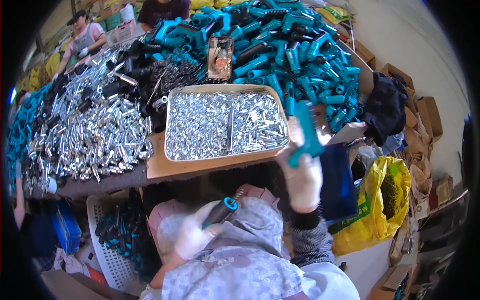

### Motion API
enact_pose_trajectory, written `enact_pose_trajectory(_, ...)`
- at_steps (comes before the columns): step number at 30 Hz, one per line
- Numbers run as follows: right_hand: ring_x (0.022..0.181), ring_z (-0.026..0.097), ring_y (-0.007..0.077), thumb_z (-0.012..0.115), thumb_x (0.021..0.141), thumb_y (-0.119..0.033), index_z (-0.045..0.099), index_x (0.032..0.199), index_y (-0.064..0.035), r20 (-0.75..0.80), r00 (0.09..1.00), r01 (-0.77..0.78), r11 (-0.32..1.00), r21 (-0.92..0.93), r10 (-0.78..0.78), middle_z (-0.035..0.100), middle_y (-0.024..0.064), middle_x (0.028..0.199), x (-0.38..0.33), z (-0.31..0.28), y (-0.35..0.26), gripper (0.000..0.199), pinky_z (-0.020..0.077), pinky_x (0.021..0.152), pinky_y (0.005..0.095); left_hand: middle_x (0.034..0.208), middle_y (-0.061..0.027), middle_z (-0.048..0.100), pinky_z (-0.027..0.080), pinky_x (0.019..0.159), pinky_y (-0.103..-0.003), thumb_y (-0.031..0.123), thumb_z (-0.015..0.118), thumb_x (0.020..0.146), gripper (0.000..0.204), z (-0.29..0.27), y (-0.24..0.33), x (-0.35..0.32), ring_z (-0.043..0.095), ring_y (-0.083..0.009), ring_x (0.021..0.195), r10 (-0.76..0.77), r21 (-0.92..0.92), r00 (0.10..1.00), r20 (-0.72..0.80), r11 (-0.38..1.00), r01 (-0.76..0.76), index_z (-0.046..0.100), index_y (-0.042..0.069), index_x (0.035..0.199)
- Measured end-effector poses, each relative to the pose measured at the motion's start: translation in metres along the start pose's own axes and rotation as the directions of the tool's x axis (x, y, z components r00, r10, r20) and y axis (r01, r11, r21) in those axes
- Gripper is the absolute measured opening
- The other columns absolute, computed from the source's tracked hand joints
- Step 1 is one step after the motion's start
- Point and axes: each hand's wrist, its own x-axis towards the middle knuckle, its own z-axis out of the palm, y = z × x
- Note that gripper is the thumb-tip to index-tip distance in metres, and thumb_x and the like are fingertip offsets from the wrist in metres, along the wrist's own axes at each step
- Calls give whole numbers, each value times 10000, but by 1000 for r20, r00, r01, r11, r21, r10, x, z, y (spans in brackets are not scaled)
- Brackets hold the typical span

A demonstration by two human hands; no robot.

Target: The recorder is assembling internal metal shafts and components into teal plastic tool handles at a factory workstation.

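Over my lap, my left hand [192, 237], in a pale glove, is closed round a black tubular handle [218, 214] with a teal rim. A coil spring [238, 195] sticks up out of its open end. My right hand [302, 184], also gloved, grips a teal pistol-shaped plastic housing [310, 136] at the right end of the tray; motion blurs both. The cream tray [225, 156] holds many small silver pins, parted by a divider. Behind it lies a heap of teal housings [255, 62].
Shiny metal shafts [100, 135] are heaped left of the tray, dark springs [172, 72] behind it. A white basket [102, 240] of black-and-teal handles stands below the table's left side. At right are a blue bin [337, 185] and yellow sack [370, 220]. Another person [85, 37] works far left.
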Motion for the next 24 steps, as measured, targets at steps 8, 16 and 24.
enact_pose_trajectory(8,1096,625,202,699,958,-288,504,1347,-69,200,908,-416,837,355,367,625,46,1190,-41,66,59,487,406,1117,516,1047,-219,690,539,793,-411,314,782,841,560,-11,-2,-1,689,-404,948,25,199,997,-72,980,-10,595,58,1304)
enact_pose_trajectory(16,1173,591,240,668,974,-345,455,1409,-51,144,970,-215,968,132,196,594,79,1297,-59,75,80,567,384,1144,542,1182,-227,680,539,885,-419,300,758,869,572,-6,-24,-24,667,-403,1067,56,40,980,-192,998,-49,574,55,1352)
enact_pose_trajectory(24,1113,553,244,697,923,-488,376,1453,-6,407,882,-169,965,-199,238,534,98,1286,-74,89,72,785,351,1140,470,1112,-229,685,533,862,-426,271,749,857,600,-18,-16,-29,671,-404,1015,120,-44,983,-141,991,-128,546,67,1383)
